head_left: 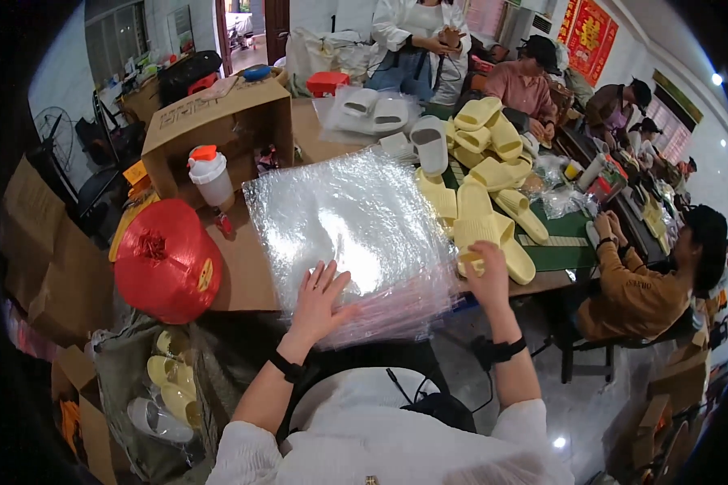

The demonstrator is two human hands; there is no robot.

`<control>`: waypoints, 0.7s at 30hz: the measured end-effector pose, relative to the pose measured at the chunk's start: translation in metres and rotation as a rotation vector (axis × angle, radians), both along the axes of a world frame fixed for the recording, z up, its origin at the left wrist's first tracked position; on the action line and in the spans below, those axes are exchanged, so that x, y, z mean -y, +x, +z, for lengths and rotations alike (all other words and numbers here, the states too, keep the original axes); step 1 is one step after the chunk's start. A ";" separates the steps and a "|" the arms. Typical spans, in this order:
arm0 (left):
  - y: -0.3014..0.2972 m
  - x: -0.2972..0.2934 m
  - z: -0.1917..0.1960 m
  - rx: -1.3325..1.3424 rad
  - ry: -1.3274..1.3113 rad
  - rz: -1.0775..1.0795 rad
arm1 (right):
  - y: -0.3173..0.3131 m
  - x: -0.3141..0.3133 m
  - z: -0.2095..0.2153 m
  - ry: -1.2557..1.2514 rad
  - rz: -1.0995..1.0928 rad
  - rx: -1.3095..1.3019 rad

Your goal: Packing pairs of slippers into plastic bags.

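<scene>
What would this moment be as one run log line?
left hand: flat on stack of clear plastic bags | right hand: grasping yellow slipper | table: red twine spool, cardboard box

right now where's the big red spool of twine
In the head view the red spool of twine sits at the table's left end, left of the stack of clear plastic bags under the left hand, and just below the white bottle.
</scene>
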State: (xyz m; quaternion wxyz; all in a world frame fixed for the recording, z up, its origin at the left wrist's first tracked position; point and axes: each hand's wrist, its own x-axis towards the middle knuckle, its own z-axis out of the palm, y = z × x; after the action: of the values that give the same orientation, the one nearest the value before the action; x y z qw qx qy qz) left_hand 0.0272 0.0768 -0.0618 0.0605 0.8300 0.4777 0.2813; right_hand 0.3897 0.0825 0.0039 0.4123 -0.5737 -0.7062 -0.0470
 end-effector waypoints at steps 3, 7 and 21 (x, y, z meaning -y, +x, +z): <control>0.001 0.000 0.001 0.006 0.003 0.006 | 0.024 -0.039 0.017 -0.003 0.002 0.048; 0.001 -0.004 -0.003 0.019 -0.025 0.031 | 0.026 -0.100 0.029 -0.020 -0.045 0.249; 0.008 -0.003 -0.003 -0.022 -0.008 0.019 | 0.042 -0.234 -0.004 -0.637 -0.135 0.436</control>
State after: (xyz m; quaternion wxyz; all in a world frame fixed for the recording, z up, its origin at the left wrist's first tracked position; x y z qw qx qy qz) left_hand 0.0355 0.0802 -0.0648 0.0561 0.8282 0.4874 0.2708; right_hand 0.4314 0.3166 -0.0003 0.0498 -0.6945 -0.7173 0.0268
